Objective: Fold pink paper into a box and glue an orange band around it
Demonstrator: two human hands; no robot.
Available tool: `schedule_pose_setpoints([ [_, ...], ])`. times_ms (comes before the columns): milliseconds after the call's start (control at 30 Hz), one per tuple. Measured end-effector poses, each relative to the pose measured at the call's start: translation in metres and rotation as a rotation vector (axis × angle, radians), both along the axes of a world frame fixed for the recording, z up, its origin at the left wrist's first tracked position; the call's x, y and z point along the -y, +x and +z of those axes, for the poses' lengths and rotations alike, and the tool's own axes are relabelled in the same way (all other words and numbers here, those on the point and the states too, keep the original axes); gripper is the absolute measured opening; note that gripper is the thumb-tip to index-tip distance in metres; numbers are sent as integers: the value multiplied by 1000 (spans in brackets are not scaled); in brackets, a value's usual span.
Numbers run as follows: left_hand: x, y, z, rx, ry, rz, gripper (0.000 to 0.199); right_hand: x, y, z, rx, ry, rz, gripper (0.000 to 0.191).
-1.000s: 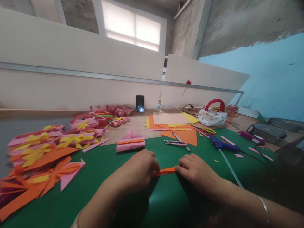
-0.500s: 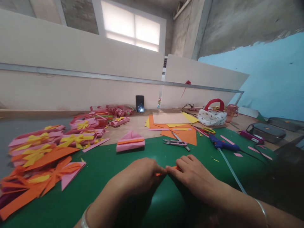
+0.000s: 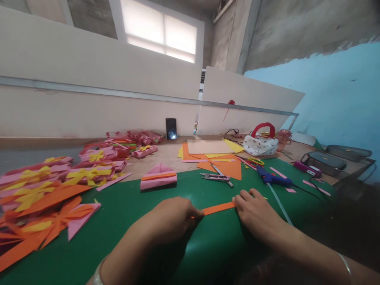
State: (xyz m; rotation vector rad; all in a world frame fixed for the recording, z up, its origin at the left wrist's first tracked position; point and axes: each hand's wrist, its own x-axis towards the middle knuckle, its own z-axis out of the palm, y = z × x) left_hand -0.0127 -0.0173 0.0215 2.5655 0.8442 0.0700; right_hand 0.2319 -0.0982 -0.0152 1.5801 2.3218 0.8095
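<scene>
A narrow orange paper strip (image 3: 219, 208) lies between my two hands on the green mat (image 3: 208, 253). My left hand (image 3: 175, 213) is closed, its fingertips pressing the strip's left end. At the right end, my right hand (image 3: 252, 206) has its fingers bent together on the strip. Just beyond the hands sits a folded pink paper piece (image 3: 158, 180) with an orange band. Thread snips (image 3: 214, 177) rest across a craft knife (image 3: 223, 176) behind the strip.
Pink, yellow and orange paper pieces (image 3: 89, 174) are heaped at left. Orange sheets (image 3: 231, 169) and a pale board (image 3: 209, 146) lie at the back. On the right are a blue glue gun (image 3: 273, 178), a patterned bag (image 3: 261, 144) and a dark case (image 3: 325, 162). A phone (image 3: 171, 128) leans against the partition.
My right hand has slid right along the orange strip, away from my left hand, so more of the strip shows. The left hand stays at its end. The view has shifted slightly.
</scene>
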Motion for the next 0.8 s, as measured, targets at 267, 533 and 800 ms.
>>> schedule_pose_setpoints([
  [267, -2, 0, -2, -60, 30, -49, 31, -14, -14, 35, -290, -40, -114, 19],
  [533, -1, 3, 2, -15, -9, 35, 26, -45, -10, 35, -711, -585, -63, 7],
  [800, -4, 17, -2, 68, 36, 101, 22, -42, -52, 56, -836, -621, 54, 17],
])
